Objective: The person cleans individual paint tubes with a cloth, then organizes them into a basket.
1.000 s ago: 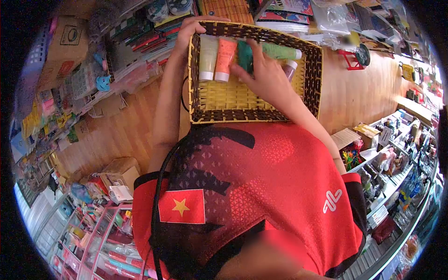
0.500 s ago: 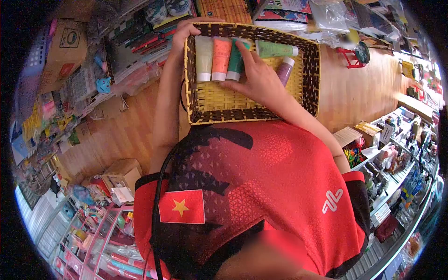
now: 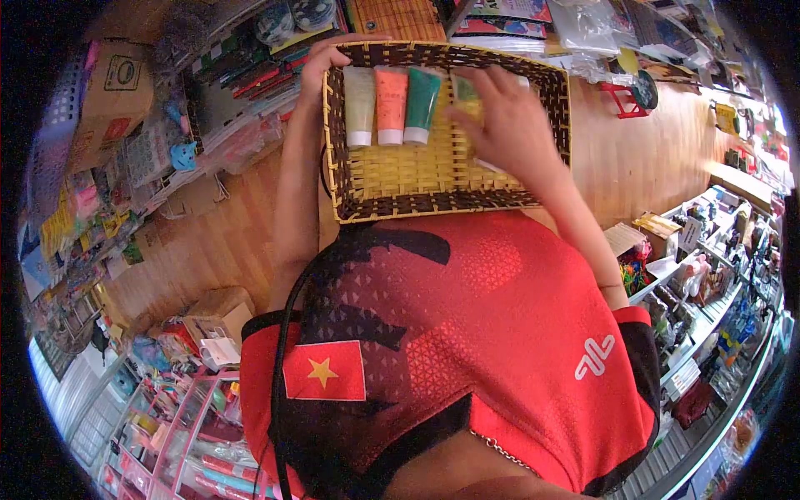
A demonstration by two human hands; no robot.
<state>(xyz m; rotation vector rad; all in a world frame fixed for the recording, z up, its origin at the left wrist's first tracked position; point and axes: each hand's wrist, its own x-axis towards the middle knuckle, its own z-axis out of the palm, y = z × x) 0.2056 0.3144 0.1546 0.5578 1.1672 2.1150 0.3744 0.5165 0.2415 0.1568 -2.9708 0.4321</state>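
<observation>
A woven basket [image 3: 446, 212], yellow with dark brown sides, is tilted toward me in front of my chest. My left hand [image 3: 322, 68] is closed on its upper left rim. Inside, a pale cream tube [image 3: 359, 104], an orange tube [image 3: 390, 104] and a dark green tube [image 3: 422, 104] lie side by side, white caps downward. Over the basket's right part, my right hand [image 3: 515, 125] is blurred, with thumb and fingers apart. Beneath its fingers a light green tube [image 3: 464, 83] partly shows. A white end peeks out below the palm; the purple tube is otherwise hidden.
Shelves with packaged goods surround me on both sides. A cardboard box [image 3: 117, 92] stands at upper left, another box [image 3: 218, 312] at lower left. A red stool [image 3: 623, 100] is on the wooden floor [image 3: 617, 158] to the right.
My right hand has left the dark green tube and moved right, over the light green and purple tubes. The dark green tube now lies uncovered beside the orange one. My left hand keeps its hold.
</observation>
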